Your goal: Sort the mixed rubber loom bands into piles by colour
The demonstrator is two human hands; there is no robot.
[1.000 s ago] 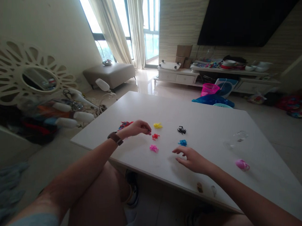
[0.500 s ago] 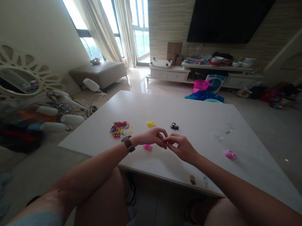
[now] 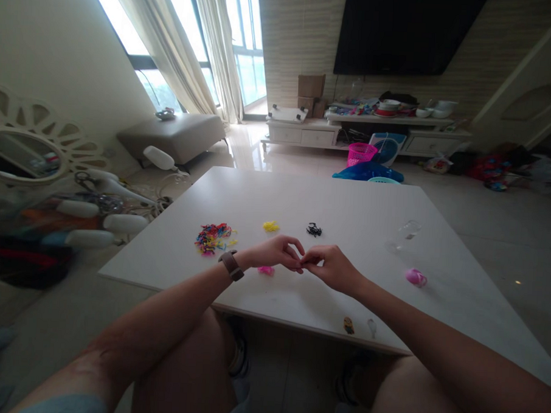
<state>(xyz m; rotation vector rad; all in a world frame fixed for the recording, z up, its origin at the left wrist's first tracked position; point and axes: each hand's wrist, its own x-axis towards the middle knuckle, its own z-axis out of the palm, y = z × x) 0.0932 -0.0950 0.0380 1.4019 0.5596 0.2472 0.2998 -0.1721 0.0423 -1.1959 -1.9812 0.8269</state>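
Note:
My left hand (image 3: 280,253) and my right hand (image 3: 330,267) meet fingertip to fingertip over the middle of the white table (image 3: 298,201). Both are closed in a pinch; whatever lies between the fingers is too small to make out. Beyond them are a yellow pile (image 3: 270,226) and a black pile (image 3: 314,230) of small band-like pieces. A pink pile (image 3: 266,270) lies just below my left wrist, partly covered by it. Farther left spreads a mixed-colour heap (image 3: 212,238) of similar pieces.
At right on the table sit a purple-pink rounded object (image 3: 415,277) and a clear plastic piece (image 3: 410,229). Near the front edge lie a small yellow figure charm (image 3: 348,325) and a clear small item (image 3: 371,327). A white lamp (image 3: 119,223) stands against the left side.
The whole view has shifted slightly, with the table's contents moving a little left. My hands stay together, fingertips still pinched, with only a small change in finger position.

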